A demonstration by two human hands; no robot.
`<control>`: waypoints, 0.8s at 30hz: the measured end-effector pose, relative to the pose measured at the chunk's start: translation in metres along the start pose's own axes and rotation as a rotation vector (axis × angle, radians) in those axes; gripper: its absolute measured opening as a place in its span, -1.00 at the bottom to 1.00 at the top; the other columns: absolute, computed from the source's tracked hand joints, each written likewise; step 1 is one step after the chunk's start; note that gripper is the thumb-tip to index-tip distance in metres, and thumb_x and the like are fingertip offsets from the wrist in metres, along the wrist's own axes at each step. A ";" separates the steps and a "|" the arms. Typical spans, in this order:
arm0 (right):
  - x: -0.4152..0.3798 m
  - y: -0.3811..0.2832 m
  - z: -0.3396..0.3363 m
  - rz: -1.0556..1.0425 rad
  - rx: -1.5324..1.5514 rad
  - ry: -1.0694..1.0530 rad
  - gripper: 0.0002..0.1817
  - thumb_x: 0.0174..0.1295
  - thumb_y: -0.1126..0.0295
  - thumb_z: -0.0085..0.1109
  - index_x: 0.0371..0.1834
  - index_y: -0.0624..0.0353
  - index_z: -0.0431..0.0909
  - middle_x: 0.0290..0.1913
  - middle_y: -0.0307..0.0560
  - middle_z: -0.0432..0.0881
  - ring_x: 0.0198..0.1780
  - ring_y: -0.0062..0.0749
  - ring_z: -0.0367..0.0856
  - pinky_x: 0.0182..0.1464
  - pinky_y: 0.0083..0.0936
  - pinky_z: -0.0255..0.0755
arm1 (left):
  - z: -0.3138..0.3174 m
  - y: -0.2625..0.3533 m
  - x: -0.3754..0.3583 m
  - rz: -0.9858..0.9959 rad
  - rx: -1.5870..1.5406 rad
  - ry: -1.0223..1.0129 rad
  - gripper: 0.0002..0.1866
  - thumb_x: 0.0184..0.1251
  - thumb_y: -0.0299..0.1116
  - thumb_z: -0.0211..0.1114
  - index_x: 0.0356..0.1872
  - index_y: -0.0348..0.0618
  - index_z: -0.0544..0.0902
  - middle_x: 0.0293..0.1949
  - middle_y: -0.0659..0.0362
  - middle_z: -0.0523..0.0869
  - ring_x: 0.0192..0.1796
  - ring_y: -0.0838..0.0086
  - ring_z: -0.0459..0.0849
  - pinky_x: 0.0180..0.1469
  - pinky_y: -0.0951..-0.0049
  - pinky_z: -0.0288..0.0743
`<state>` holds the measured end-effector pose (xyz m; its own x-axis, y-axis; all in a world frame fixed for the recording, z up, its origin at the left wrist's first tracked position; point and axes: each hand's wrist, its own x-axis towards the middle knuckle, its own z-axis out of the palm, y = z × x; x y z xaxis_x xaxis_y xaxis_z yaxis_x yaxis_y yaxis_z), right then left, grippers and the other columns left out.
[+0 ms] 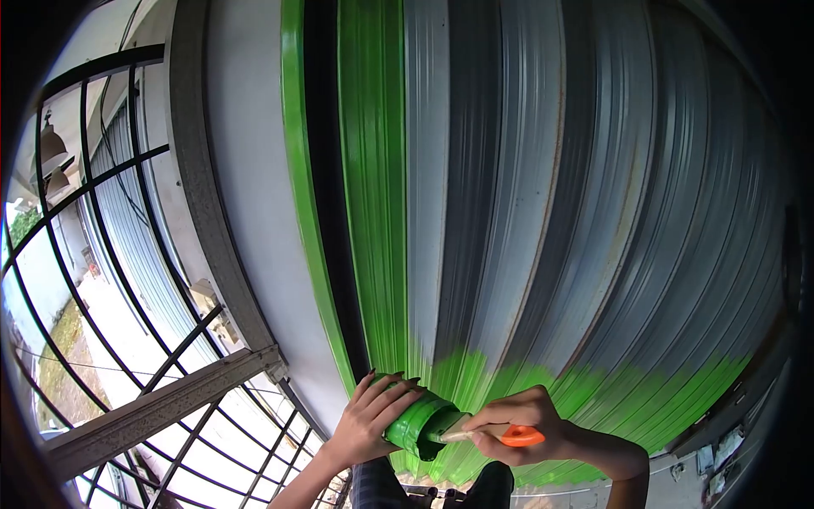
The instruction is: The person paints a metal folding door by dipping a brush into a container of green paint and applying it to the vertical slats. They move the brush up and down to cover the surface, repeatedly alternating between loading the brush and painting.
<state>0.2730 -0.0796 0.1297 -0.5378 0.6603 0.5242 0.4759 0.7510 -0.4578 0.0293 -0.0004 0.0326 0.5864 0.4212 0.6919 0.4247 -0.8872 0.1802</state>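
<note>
My left hand is wrapped round a green-coated paint can, which is tilted with its mouth towards the right. In my right hand is a paintbrush with an orange-tipped handle; its bristle end is inside the can's mouth, so the bristles are mostly hidden. Just beyond both hands stands a corrugated metal shutter. Bright green paint covers a tall strip at its left and a band along its bottom. The upper panels to the right are grey.
A white wall and a grey window frame border the shutter on the left. Black window bars fill the opening, with a yard outside. My knees show at the bottom. Papers or scraps lie at the lower right.
</note>
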 end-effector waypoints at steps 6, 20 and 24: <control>0.011 0.005 0.004 0.017 0.008 -0.071 -0.89 0.03 0.41 0.24 -0.38 0.14 0.67 -0.58 -0.20 0.65 -0.61 -0.47 0.61 -0.55 -0.61 0.44 | -0.001 0.000 -0.006 -0.036 -0.076 -0.010 -0.08 -0.40 -0.25 0.58 0.23 -0.12 0.46 0.16 0.10 0.55 0.24 0.15 0.48 0.32 0.04 0.28; 0.039 0.024 0.025 0.105 0.073 -0.316 -0.89 0.04 0.38 0.21 -0.55 0.16 0.63 -0.72 -0.18 0.54 -0.69 -0.43 0.51 -0.57 -0.53 0.33 | 0.014 0.008 -0.021 -0.215 -0.358 -0.140 -0.07 -0.31 -0.15 0.62 0.24 -0.20 0.42 0.08 0.03 0.60 0.10 0.16 0.60 0.17 0.24 0.47; 0.041 0.029 0.031 0.119 0.079 -0.333 -0.87 0.05 0.39 0.21 -0.56 0.19 0.62 -0.71 -0.16 0.55 -0.67 -0.43 0.53 -0.54 -0.53 0.35 | 0.017 0.008 -0.024 -0.220 -0.338 -0.137 -0.07 -0.31 -0.15 0.62 0.24 -0.20 0.43 0.08 0.03 0.60 0.11 0.15 0.59 0.18 0.25 0.47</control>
<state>0.2433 -0.0305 0.1151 -0.6850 0.6985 0.2072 0.5009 0.6580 -0.5622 0.0301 -0.0148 0.0053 0.6029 0.6083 0.5162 0.3136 -0.7756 0.5478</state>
